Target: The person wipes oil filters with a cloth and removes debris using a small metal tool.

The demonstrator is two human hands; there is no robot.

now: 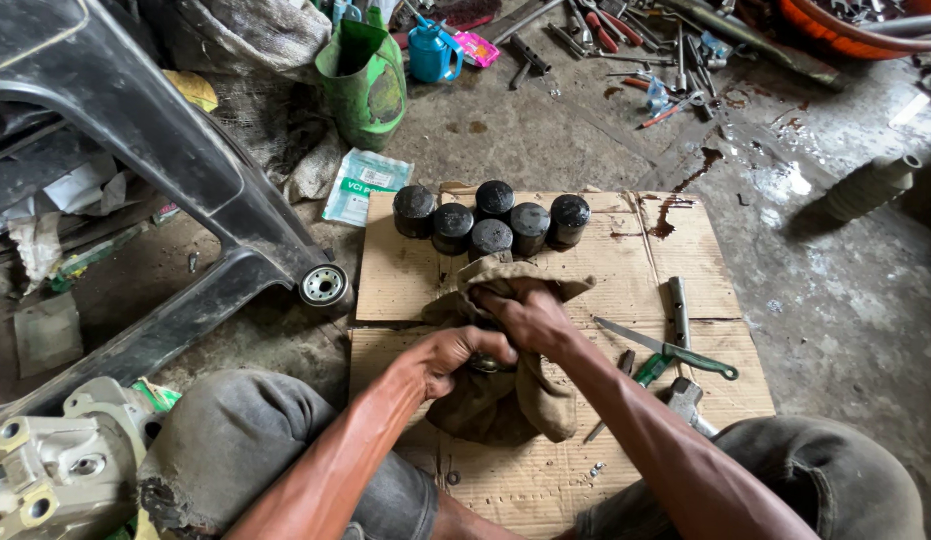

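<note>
Just below the row of black cylinders (491,222) on the cardboard (686,250), your hands meet; left hand (448,357) grips a part, mostly hidden, wrapped in the tan rag (506,400); right hand (529,318) presses from above.

The tan rag (506,390) hides most of a small metal part (483,362) gripped between both hands. The grey engine casting (46,470) and orange tub (846,30) are cut off by the picture's edges.

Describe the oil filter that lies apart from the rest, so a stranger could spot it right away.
Start at the sheet of cardboard on the concrete floor, where six black filters stand in a cluster at its far edge. Go left off the cardboard to the foot of the black plastic chair. The lone filter lies there on its side, showing its pale metal end with a ring of holes, unlike the upright black ones.
</note>
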